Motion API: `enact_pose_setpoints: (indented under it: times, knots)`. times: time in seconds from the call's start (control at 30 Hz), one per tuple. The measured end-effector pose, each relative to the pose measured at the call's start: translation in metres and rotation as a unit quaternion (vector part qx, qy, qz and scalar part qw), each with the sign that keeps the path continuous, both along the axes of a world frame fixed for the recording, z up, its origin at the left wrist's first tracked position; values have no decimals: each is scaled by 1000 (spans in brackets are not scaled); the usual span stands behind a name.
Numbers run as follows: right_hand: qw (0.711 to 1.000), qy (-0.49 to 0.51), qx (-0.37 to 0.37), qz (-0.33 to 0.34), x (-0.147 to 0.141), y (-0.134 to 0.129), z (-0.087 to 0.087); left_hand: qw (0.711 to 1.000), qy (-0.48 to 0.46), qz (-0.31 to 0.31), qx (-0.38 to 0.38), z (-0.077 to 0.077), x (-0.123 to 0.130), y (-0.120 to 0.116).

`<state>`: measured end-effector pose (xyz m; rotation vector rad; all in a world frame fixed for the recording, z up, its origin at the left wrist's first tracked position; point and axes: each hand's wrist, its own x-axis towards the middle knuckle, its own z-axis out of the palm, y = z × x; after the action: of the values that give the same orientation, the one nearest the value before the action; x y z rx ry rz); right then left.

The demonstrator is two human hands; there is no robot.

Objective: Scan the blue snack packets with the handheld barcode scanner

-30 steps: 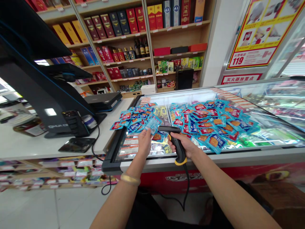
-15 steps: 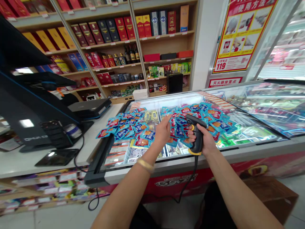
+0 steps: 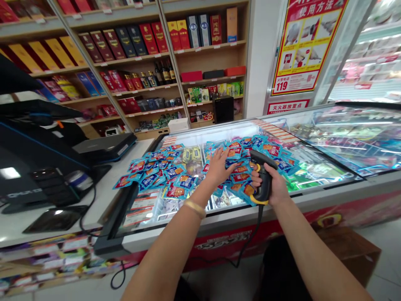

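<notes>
Many small blue snack packets (image 3: pixel 185 182) with red or dark-blue labels lie in two heaps on the glass top of a chest freezer (image 3: pixel 138 240). My left hand (image 3: pixel 216 167) reaches over the near side of the right heap, fingers spread, with packets under and beyond it; whether it touches them I cannot tell. My right hand (image 3: pixel 275 186) is wrapped round the handle of a black and yellow barcode scanner (image 3: pixel 265 179), held above the right heap's front edge. The scanner's head points away and to the left, and its cable hangs down over the freezer's front.
At the left a counter (image 3: pixel 103 177) carries a dark checkout screen (image 3: pixel 37 163) and a flat black device (image 3: pixel 105 146). Shelves (image 3: pixel 213 46) of boxes and bottles stand behind the freezer. A cardboard box (image 3: pixel 351 255) sits on the floor at the right.
My left hand has opened from a closed pose, its fingers spreading over the right heap. The camera view has shifted slightly right. The scanner stays in my right hand.
</notes>
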<state>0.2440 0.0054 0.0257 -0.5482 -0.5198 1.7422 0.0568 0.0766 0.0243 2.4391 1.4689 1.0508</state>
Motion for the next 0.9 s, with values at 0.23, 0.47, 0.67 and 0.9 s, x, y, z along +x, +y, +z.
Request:
enact_pose_setpoints:
  times: [0.23,0.47,0.67,0.9]
  knots:
    - [997,-13,39,59,-48,-10,6,991,-7,131,23,-19,-87,-35]
    - [988,-20,-19,150,-118,-22,-7,978,61,198,9,-32,-139,-68]
    - [988,-47,-48,138,-133,-23,-15,958,139,250,10,-37,-126,-78]
    - [989,-45,-54,130,-129,-26,-13,967,75,219,104,-37,-132,-77]
